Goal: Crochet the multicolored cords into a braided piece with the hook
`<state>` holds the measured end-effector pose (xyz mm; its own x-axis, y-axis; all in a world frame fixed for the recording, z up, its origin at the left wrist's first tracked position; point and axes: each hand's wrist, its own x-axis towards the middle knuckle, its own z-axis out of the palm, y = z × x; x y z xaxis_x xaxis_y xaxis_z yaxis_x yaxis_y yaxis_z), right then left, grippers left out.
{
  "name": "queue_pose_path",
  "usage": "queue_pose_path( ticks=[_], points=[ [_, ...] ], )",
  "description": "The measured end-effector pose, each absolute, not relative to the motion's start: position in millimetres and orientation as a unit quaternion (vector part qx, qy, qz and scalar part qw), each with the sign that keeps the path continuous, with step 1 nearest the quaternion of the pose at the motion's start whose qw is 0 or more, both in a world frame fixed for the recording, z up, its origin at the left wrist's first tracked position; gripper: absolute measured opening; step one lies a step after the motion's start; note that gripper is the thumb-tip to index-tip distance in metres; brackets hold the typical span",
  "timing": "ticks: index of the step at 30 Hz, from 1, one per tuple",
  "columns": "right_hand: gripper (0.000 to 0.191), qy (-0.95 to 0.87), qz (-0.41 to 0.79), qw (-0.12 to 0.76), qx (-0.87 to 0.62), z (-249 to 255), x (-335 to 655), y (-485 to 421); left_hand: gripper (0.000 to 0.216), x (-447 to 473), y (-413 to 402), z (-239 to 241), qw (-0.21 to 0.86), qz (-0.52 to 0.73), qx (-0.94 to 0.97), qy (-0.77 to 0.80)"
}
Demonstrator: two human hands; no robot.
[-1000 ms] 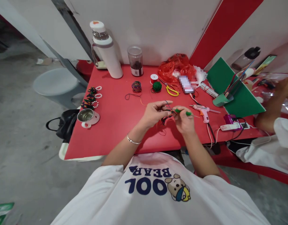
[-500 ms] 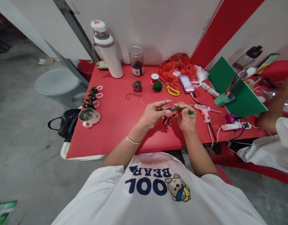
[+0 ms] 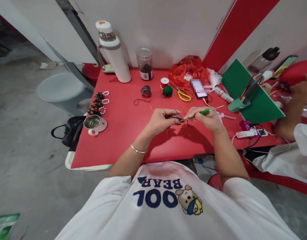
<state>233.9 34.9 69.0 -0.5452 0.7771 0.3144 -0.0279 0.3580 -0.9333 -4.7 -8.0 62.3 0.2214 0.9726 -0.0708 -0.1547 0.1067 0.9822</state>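
Observation:
My left hand (image 3: pixel 163 120) is closed, pinching a small multicoloured crocheted piece (image 3: pixel 180 122) over the table. Between the fingers of my right hand (image 3: pixel 207 117) is a green-handled crochet hook (image 3: pixel 204 112); one thin metal end points right, and the other side reaches toward the yarn piece. A strand runs up near my left fingers. Beyond my hands sit a ball of multicoloured yarn (image 3: pixel 146 91), a dark green yarn ball (image 3: pixel 167 91) and a white-topped red spool (image 3: pixel 164 83). The hand partly hides the crocheted piece.
Yellow-handled pliers (image 3: pixel 184 96), a phone (image 3: pixel 199 88) and a red plastic bag (image 3: pixel 185 70) lie at the back. A pink glue gun (image 3: pixel 220 115) is partly behind my right hand. A mug (image 3: pixel 95 124), beaded hair ties (image 3: pixel 105 101) and thermos (image 3: pixel 117 60) stand left. Another person's arm (image 3: pixel 289 110) is at right.
My right hand has shifted right and turned, so the hook's metal end now points right. The crocheted piece has moved lower into my fingers and shows less.

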Motion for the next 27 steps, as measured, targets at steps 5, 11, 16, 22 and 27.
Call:
queue_pose_path(
  ticks=[5,11,16,22,27],
  points=[
    [0.028,-0.763,0.43,0.385,-0.29,81.8,235.3,29.7,0.031,-0.1,-4.7,63.2,0.537,0.48,0.492,0.489],
    [0.021,-0.808,0.284,0.421,-0.3,72.9,224.5,16.0,0.029,2.5,-2.9,65.1,0.546,0.505,0.444,0.5],
    [0.015,-0.85,0.036,0.45,-0.271,40.0,205.9,3.1,0.037,10.5,-2.5,61.0,0.595,0.571,0.345,0.448],
    [0.017,-0.804,0.033,0.536,-0.256,22.2,200.6,-0.7,0.039,4.5,-4.4,61.2,0.712,0.493,0.314,0.389],
    [0.02,-0.821,0.217,0.462,-0.254,58.9,213.6,0.8,0.031,-11.2,-0.1,67.9,0.701,0.466,0.349,0.412]
  ],
)
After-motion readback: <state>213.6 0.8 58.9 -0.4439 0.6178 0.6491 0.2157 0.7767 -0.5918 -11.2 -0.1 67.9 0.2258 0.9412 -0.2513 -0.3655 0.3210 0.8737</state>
